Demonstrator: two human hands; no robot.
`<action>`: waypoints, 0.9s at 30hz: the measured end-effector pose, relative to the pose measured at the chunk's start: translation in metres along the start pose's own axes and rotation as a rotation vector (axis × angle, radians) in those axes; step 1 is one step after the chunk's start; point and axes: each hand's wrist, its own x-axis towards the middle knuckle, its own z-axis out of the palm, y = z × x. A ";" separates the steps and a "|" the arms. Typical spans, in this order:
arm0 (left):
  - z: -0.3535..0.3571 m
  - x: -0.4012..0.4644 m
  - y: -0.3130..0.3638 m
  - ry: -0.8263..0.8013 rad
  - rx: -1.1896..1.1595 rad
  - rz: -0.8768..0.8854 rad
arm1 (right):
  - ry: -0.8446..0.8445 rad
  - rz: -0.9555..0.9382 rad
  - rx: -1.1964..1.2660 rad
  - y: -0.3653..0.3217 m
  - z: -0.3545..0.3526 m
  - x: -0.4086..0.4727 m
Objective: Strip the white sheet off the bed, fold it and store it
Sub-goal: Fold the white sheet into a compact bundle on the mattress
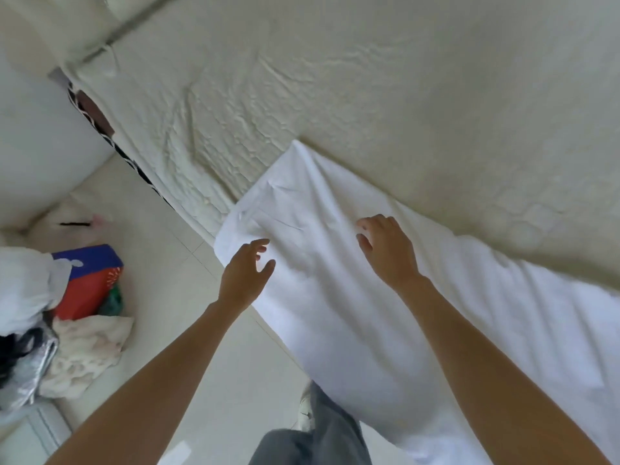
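White sheet, folded to a long strip on the bed; left hand and right hand hover, fingers apart, likely about to grip its end for another fold.

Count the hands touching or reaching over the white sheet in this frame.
2. The left hand hovers open over the sheet near its corner at the bed's edge; the right hand is open over the sheet further in. Whether either actually touches it is unclear.
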 end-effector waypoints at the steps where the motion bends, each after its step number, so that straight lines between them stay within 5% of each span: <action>1: 0.000 0.024 -0.004 0.010 0.006 -0.031 | -0.011 0.009 0.001 -0.002 0.006 0.024; 7: 0.012 0.148 -0.055 -0.068 0.012 -0.285 | -0.079 0.028 -0.047 -0.005 0.075 0.150; 16: 0.040 0.233 -0.113 -0.158 0.314 -0.280 | -0.294 0.211 -0.175 0.015 0.163 0.284; 20: 0.035 0.241 -0.106 -0.360 0.310 -0.248 | -0.446 0.391 -0.327 0.024 0.181 0.297; 27: -0.018 0.241 -0.068 -0.445 0.074 -0.042 | -0.020 0.213 -0.282 0.008 0.147 0.294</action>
